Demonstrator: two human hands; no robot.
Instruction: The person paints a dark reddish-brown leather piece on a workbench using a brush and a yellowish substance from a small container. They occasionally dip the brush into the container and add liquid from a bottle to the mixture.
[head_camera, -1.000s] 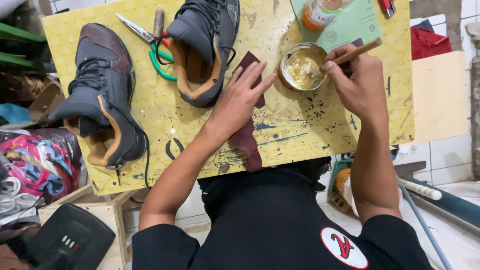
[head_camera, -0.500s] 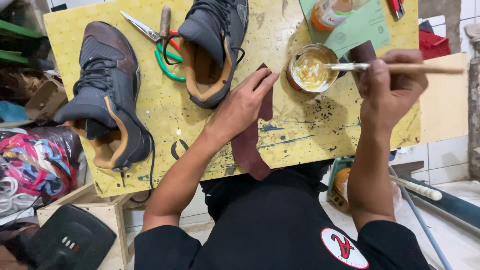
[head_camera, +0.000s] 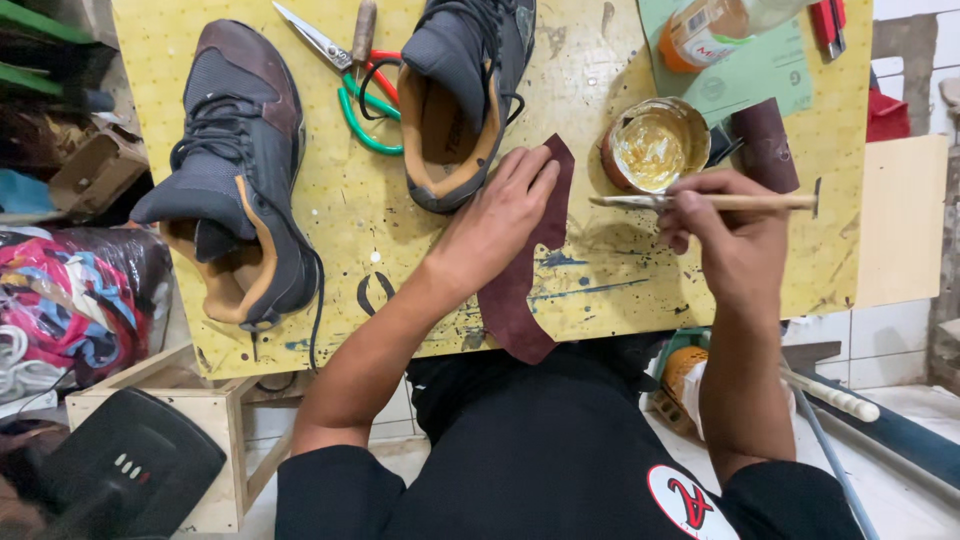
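Fingers (head_camera: 528, 175) flat, pinning maroon leather strip (head_camera: 520, 290); right hand (head_camera: 735, 235) gripping glue-laden wooden brush (head_camera: 700, 201), risking drips onto yellow pegboard bench (head_camera: 400, 260).

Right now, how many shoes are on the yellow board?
2. One shoe lies at the board's left side; the other shoe sits top middle, just above the left hand. None seem hidden.

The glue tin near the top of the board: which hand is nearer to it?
Right. The right hand holds a brush just below the tin; the left hand lies flat on the maroon leather strip, farther off.
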